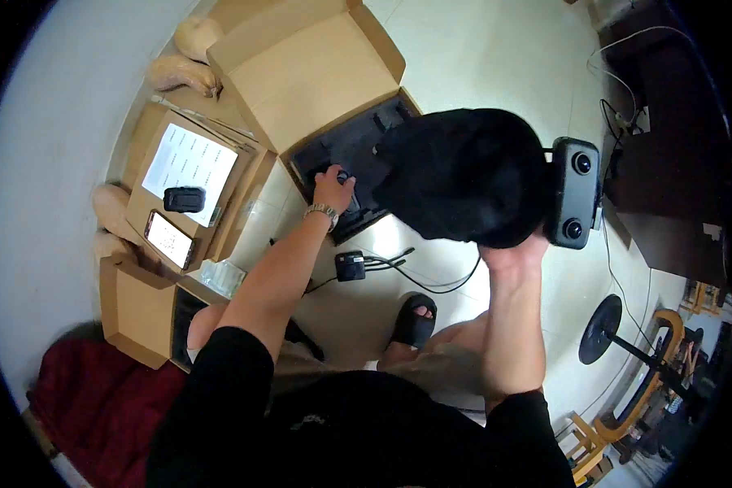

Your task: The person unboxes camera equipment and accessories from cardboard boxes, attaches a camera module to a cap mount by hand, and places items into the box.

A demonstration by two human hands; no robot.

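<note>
My left hand (333,190), with a metal watch on its wrist, reaches into an open cardboard box (313,69) lined with black foam (364,134). Its fingers close around a small dark rounded object (342,176), whose kind I cannot make out. My right hand (516,250) holds up a black cap (472,179) from below, and most of its fingers are hidden behind the cap. A black camera with two lenses (576,193) is fixed to the cap's right end. The cap covers part of the foam's right side.
A black power adapter (350,266) with cables lies on the floor near my sandal (415,321). At left, a flat carton (142,203) bears a printed sheet (189,167), a black case (185,199) and a phone (169,239). Squashes (179,73) lie by the wall. A round-based stand (600,328) is at right.
</note>
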